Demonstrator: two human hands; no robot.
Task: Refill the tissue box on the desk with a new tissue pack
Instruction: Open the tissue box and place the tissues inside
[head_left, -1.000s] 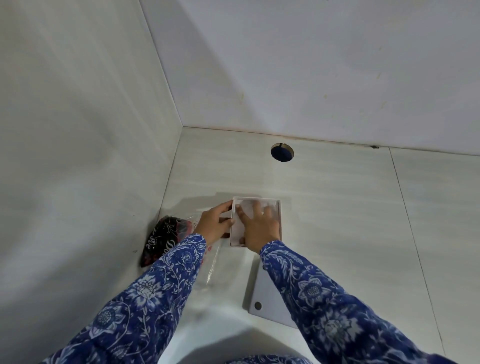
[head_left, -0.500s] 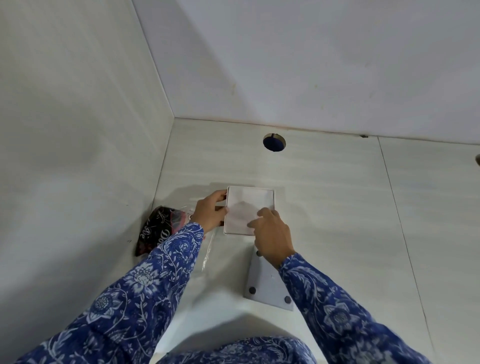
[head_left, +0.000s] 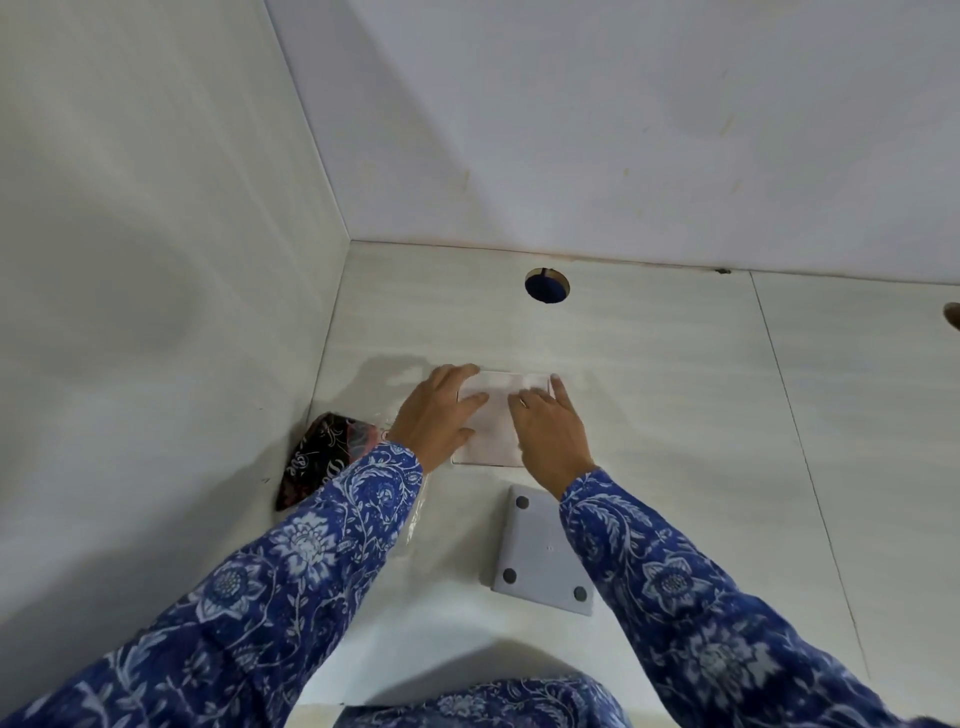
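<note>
A square white tissue box (head_left: 496, 452) lies open on the pale desk (head_left: 675, 415), with white tissues (head_left: 493, 410) filling it. My left hand (head_left: 441, 415) rests flat over the box's left side, fingers spread on the tissues. My right hand (head_left: 550, 431) lies flat on the right side, fingers pointing away from me. Both palms press on the tissues; neither grips anything. The box's white lid (head_left: 540, 556), with dark round feet at its corners, sits on the desk just in front of the box.
A dark patterned wrapper (head_left: 327, 457) with clear plastic film (head_left: 410, 514) lies by the left wall. A round cable hole (head_left: 546, 285) is in the desk behind the box. White walls close the left and back sides.
My left hand moved from the box's left edge onto the tissues. My right hand slid forward again and flattened on top. The view shifted slightly.
</note>
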